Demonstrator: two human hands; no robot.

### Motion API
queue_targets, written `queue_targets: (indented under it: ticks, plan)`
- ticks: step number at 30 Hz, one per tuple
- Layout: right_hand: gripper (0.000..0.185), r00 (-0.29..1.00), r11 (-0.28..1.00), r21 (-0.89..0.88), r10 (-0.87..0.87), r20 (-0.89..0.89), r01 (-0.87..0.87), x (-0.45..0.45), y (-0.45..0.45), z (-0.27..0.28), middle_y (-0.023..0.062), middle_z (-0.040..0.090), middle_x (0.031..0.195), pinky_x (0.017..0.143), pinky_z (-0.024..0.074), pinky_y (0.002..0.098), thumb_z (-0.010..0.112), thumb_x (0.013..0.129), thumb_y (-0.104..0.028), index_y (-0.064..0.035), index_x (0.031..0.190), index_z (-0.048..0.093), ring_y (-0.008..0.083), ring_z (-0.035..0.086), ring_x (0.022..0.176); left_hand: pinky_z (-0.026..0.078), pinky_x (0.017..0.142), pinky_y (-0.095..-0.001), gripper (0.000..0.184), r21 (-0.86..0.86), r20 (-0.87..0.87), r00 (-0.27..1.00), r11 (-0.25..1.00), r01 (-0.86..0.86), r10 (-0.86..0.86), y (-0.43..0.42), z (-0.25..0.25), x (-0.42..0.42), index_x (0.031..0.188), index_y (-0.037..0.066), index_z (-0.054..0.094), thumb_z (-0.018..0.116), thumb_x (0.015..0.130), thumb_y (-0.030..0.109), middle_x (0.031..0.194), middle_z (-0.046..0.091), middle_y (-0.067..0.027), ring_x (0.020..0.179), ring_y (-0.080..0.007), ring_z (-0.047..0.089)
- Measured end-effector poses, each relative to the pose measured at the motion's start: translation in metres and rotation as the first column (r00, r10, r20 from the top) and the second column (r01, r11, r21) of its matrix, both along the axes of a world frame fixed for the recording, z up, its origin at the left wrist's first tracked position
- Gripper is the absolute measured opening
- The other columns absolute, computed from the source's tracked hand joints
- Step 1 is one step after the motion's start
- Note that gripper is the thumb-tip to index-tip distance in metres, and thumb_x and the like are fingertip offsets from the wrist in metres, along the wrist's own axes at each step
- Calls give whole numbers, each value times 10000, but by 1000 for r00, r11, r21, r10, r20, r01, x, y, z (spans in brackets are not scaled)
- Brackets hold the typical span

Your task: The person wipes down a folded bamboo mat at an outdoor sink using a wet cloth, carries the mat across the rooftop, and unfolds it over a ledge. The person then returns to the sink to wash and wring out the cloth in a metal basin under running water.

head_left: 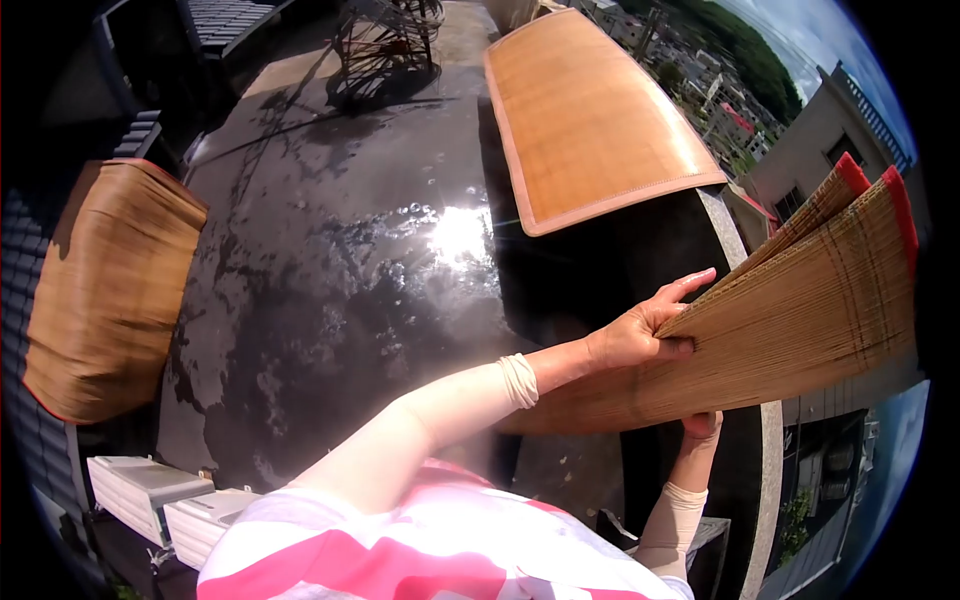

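A folded straw mat [780, 310] with red edging hangs over the low wall on the right, its layers fanned apart at the far end. My left hand [645, 328] reaches across my body and grips the mat's upper edge, thumb on the near face and index finger stretched out. At the lower edge, my right hand [703, 426] holds the mat from below; most of its fingers are hidden behind it. Both forearms wear pale sleeves. The mat's near-left end runs into shadow beneath my left forearm.
An orange-brown mat [600, 115] with a pale border drapes over the wall ahead. Another red-edged mat [115, 290] hangs at the left. The dark floor [340, 260] is wet and glaring. White outdoor units [150, 490] stand lower left; a wire frame [385, 50] stands at the back.
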State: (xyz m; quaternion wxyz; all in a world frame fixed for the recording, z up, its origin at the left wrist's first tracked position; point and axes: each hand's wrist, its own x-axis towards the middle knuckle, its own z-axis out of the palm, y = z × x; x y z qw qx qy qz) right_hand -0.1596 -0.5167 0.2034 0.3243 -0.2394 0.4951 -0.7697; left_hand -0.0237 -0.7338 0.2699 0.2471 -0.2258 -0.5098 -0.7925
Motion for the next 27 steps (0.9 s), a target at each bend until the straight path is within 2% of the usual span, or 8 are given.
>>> queue_targets:
  ticks: [3, 6, 14, 17, 20, 22, 24, 27]
  plan:
    - [568, 988, 991, 102, 96, -119, -84, 21, -16, 21, 67, 611, 923, 660, 478, 257, 776, 628, -189, 43, 1093, 547, 159, 583, 826, 154, 1103, -441, 489, -131, -61, 982, 974, -185, 179, 1, 4, 6, 1246, 82, 535, 672, 785, 171, 1500, 157, -117, 1378, -292, 127]
    - [627, 954, 987, 105, 144, -263, -120, 25, -26, 10, 53, 598, 909, 655, 464, 247, 816, 574, -203, 21, 1093, 545, 147, 567, 804, 134, 1103, -404, 666, -291, -150, 915, 868, -403, 375, -3, 3, 5, 1405, 59, 298, 620, 830, 157, 1486, 193, -117, 1368, -284, 142]
    - [519, 889, 989, 121, -18, -458, 82, 46, -67, 12, 60, 578, 959, 770, 474, 271, 774, 640, -38, 23, 1097, 534, 150, 552, 880, 212, 1079, -424, 540, -412, -252, 629, 506, -757, 735, -30, 0, 28, 1354, 14, 362, 547, 877, 190, 1408, 310, -163, 1285, -333, 274]
    - [508, 913, 990, 74, -77, -400, 116, 52, -83, 16, 78, 561, 1017, 779, 475, 264, 725, 667, 23, 26, 1127, 511, 155, 547, 920, 390, 943, -371, 320, -425, -146, 720, 614, -665, 678, -50, 5, 50, 1193, 3, 525, 509, 910, 152, 1134, 562, -144, 1060, -255, 508]
    - [500, 910, 992, 19, -110, -399, 128, 59, -97, 13, 89, 544, 1070, 844, 446, 289, 688, 700, 43, 22, 1157, 487, 173, 539, 958, 432, 875, -320, 283, -394, 224, 853, 844, -363, 471, -58, 0, 61, 1147, -6, 553, 502, 924, 159, 1037, 614, -115, 970, -173, 554]
    - [504, 884, 989, -9, -135, -448, 146, 64, -103, 11, 94, 537, 1090, 883, 430, 307, 677, 713, 47, 20, 1173, 474, 182, 533, 981, 477, 685, -293, 203, -286, 155, 773, 777, -561, 615, -57, 4, 65, 1026, 16, 598, 556, 868, 137, 750, 637, -109, 691, -202, 602]
    - [516, 830, 985, -38, -163, -534, 169, 69, -115, 15, 99, 534, 1096, 893, 430, 314, 677, 712, 54, 22, 1181, 467, 185, 527, 999, 487, 767, -313, 321, -225, 190, 781, 801, -555, 595, -67, 4, 76, 1080, -2, 593, 617, 809, 168, 903, 649, -131, 811, -226, 616]
    - [492, 804, 943, -137, -331, -494, 304, 93, -128, 32, 106, 551, 1061, 864, 432, 336, 710, 690, 30, 45, 1132, 494, 206, 533, 974, 482, 826, -360, 476, -563, 160, 602, 573, -595, 782, -91, -7, 108, 1146, -2, 569, 686, 746, 228, 1068, 596, -154, 928, -255, 588]
